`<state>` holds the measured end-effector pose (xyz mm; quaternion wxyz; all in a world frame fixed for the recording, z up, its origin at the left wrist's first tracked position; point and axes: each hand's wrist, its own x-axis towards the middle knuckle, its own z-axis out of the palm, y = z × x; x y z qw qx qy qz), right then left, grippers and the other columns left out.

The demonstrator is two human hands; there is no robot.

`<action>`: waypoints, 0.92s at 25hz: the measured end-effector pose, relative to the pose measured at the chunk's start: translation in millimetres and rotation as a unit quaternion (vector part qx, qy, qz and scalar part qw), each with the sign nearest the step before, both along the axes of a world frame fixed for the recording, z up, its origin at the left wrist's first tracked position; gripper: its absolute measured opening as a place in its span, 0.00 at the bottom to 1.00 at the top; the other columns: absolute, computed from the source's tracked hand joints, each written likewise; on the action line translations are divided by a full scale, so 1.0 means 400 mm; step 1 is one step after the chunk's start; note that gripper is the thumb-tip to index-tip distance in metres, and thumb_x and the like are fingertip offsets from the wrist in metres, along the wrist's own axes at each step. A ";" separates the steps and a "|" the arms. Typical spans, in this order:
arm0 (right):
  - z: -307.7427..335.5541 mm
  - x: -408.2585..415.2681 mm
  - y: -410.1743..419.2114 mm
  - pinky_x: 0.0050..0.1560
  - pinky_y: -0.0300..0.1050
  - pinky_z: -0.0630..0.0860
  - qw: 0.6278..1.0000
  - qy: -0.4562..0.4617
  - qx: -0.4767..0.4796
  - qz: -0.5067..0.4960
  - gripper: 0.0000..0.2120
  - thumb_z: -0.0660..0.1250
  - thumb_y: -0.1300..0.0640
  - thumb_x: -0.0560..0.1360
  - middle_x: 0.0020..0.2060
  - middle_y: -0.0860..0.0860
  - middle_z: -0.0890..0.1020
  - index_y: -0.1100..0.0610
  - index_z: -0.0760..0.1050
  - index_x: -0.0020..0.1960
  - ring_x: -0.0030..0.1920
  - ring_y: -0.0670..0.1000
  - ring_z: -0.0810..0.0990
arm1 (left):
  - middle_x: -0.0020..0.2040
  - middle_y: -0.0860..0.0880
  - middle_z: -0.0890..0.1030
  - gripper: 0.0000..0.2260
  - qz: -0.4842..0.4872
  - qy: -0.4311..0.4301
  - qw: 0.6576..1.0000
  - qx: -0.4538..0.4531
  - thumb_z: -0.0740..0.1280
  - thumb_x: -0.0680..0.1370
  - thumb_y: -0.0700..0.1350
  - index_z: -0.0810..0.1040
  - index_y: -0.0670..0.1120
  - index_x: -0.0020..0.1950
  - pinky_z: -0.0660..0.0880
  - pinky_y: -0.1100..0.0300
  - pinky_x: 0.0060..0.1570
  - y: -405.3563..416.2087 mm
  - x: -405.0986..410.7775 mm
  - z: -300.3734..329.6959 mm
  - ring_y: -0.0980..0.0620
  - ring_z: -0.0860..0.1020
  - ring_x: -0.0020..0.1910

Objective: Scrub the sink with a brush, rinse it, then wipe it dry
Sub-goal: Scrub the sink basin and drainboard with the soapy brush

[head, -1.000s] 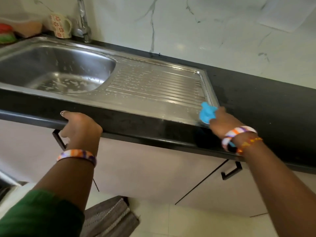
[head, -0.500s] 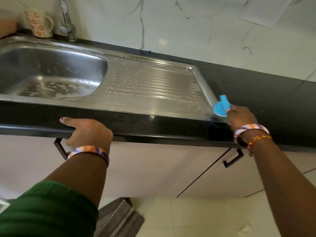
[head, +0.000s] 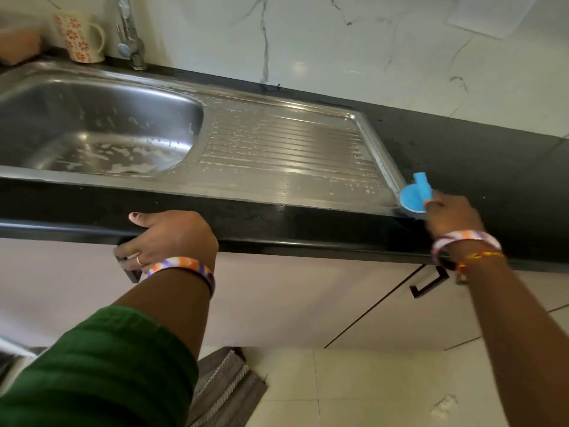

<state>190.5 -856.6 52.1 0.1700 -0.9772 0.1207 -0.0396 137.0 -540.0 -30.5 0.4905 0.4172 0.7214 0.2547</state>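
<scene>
Right hand (head: 452, 215) grips blue brush (head: 414, 197) by its upright handle, round head down at near right corner of sink (head: 277, 180), just on the drainboard rim where steel meets black counter (head: 477, 155). A second back, same brush on the near edge, slightly further left; half a second back, already at the corner. So: short slide right along the rim, then barely any travel. Head now seen more edge-on, handle standing clearer.

Left hand (head: 167, 238) curled over counter front edge, thumb on top, fingers wrapped under; same brace throughout, holds nothing else.

Suds streaked across drainboard ribs and pooled in basin bottom, unchanged. No water running from tap (head: 131, 41), as far as visible.

Reading: scrub phase, working outer rim last. Drainboard and basin look already soaped. Corner reached probably means edge pass nearly complete; rinse and dry wipe both not yet begun. No cloth seen on counter. Mug (head: 80, 37) beside tap, well apart from brush.
</scene>
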 end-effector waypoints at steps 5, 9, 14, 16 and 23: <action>-0.044 -0.049 0.249 0.56 0.45 0.71 0.981 -0.011 0.109 0.161 0.17 0.54 0.62 0.80 0.61 0.62 0.77 0.63 0.72 0.66 0.58 0.57 0.77 | 0.76 0.40 0.42 0.31 -0.109 0.059 0.985 0.118 0.55 0.81 0.52 0.42 0.42 0.76 0.52 0.48 0.72 -0.013 -0.041 0.008 0.43 0.50 0.75; -0.063 -0.072 0.453 0.54 0.44 0.71 0.952 0.009 0.148 0.267 0.18 0.54 0.58 0.80 0.56 0.56 0.79 0.57 0.71 0.67 0.55 0.56 0.76 | 0.76 0.41 0.42 0.29 -0.455 0.042 0.769 0.446 0.50 0.79 0.56 0.52 0.41 0.75 0.42 0.44 0.70 0.056 -0.183 -0.110 0.42 0.39 0.75; 0.006 -0.022 0.170 0.54 0.53 0.74 0.998 0.011 -0.048 -0.047 0.18 0.53 0.55 0.80 0.56 0.62 0.79 0.62 0.73 0.62 0.56 0.63 0.78 | 0.55 0.41 0.78 0.20 -0.614 0.003 0.480 0.627 0.54 0.77 0.52 0.77 0.41 0.57 0.67 0.48 0.53 0.191 -0.178 -0.049 0.41 0.74 0.55; 0.006 -0.028 0.203 0.59 0.55 0.72 0.995 0.000 -0.069 -0.071 0.17 0.53 0.56 0.80 0.59 0.64 0.77 0.63 0.73 0.63 0.59 0.64 0.76 | 0.42 0.45 0.79 0.16 -0.657 -0.025 0.405 0.636 0.55 0.78 0.49 0.80 0.43 0.47 0.68 0.57 0.40 0.199 -0.132 -0.016 0.46 0.77 0.40; -0.070 -0.101 0.591 0.60 0.53 0.73 0.968 -0.054 0.060 0.237 0.17 0.56 0.56 0.80 0.60 0.59 0.79 0.54 0.71 0.67 0.59 0.60 0.77 | 0.41 0.50 0.75 0.06 -0.725 -0.072 0.449 0.517 0.61 0.78 0.48 0.75 0.47 0.47 0.69 0.60 0.35 0.238 -0.055 0.012 0.52 0.72 0.39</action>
